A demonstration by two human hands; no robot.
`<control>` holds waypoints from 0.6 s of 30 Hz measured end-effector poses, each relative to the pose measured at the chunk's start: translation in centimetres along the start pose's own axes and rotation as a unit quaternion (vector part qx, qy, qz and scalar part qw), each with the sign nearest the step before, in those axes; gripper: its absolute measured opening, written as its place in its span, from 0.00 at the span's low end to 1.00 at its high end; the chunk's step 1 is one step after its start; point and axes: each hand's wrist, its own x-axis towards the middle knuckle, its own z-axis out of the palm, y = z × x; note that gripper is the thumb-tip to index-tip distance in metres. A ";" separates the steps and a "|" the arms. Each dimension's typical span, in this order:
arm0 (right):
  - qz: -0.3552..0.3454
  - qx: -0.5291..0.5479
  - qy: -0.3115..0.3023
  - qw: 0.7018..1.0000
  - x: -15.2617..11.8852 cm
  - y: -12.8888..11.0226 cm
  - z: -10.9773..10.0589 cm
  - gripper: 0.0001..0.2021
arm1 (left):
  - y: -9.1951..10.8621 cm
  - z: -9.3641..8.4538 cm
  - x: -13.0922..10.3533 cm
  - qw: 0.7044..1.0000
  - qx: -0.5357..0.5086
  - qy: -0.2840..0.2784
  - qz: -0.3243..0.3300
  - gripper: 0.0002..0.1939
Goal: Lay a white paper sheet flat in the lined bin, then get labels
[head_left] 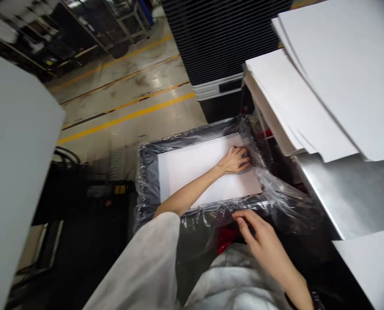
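Note:
A black crate [150, 172] lined with clear plastic film [284, 196] holds flat white sheets [192, 168]. My left hand [235, 160] rests on the right part of the sheets with its fingers curled under; whatever its fingertips grip is hidden. Just outside the near edge of the crate is my right hand [259, 234], its thumb and forefinger pinched together at the film hanging over the rim. The film bunches loosely at the right side of the crate.
Stacks of large white sheets [347, 77] lie on a metal table [356, 189] at the right. A black ribbed stack [227, 38] stands beyond the crate. A large pale panel [14, 163] fills the left side. Yellow lines mark the floor [153, 86].

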 end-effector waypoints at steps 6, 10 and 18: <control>-0.033 -0.058 -0.016 0.998 0.1 1.0 -0.3 0.12 | 3.6 0.5 -0.9 0.998 0.018 -0.009 -0.056 0.24; -0.050 -0.118 0.009 0.992 0.9 1.3 -1.5 0.12 | 5.6 1.2 -2.9 0.996 0.010 -0.007 -0.091 0.24; -0.055 -0.254 0.002 0.966 7.5 2.6 -3.0 0.11 | -6.7 -3.9 -16.8 0.911 0.073 -0.017 -0.406 0.22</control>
